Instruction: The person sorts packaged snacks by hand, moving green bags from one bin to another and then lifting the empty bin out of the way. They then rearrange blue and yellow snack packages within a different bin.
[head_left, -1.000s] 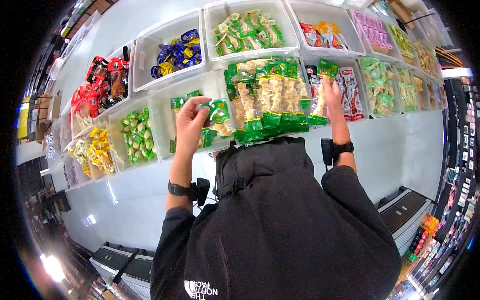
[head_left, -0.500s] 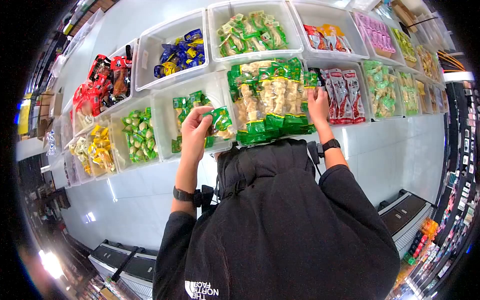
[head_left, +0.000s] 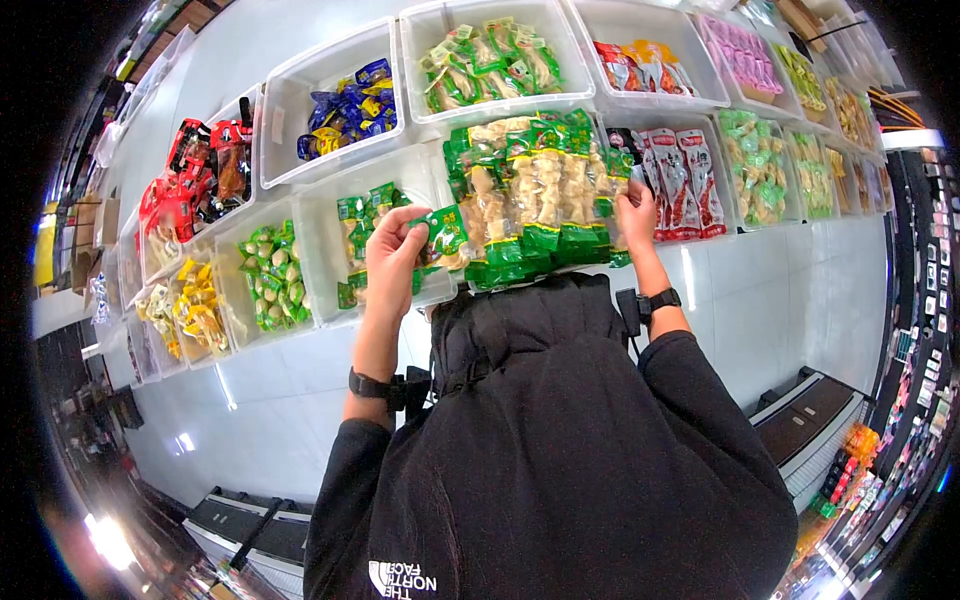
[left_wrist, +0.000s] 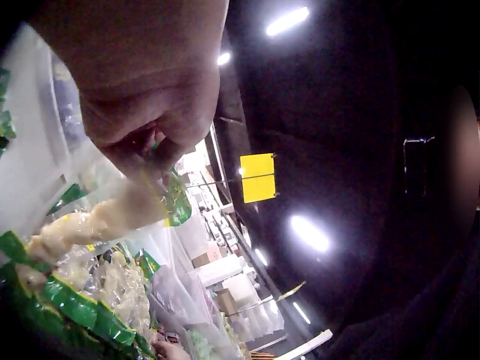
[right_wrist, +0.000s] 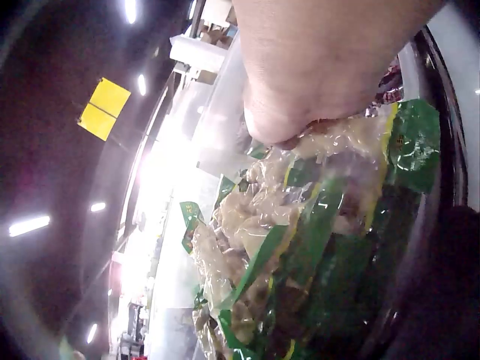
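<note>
"Holding what, was the left hand (head_left: 392, 250)?"

"A clear-and-green snack packet (head_left: 446, 232), pinched by its green end between thumb and fingers. It was over the right edge of a translucent bin (head_left: 415, 170), where similar green packets (head_left: 368, 215) lay."

"And the right hand (head_left: 638, 215)?"

"That one gripped a second packet (head_left: 617, 175), fingers drawn in, at the right edge of the heaped packets (head_left: 550, 180). I couldn't tell where the fingertips met the wrapper; in the right wrist view the hand hid them."

"How did the heap sit?"

"Packets with pale, knobbly contents lay side by side, their green ends covering the near edge of whatever bore them."

"What stood around it?"

"Red-and-white pouches (head_left: 687, 180) filled the bin just beyond the right hand. Past the heap's far edge, another bin held slim green-trimmed packets (head_left: 492, 65). Further left, blue-and-yellow packets (head_left: 350, 112) lay toward their bin's right edge."

"Anything overhead?"

"A yellow sign (left_wrist: 258, 178), between bright lamps."
</note>
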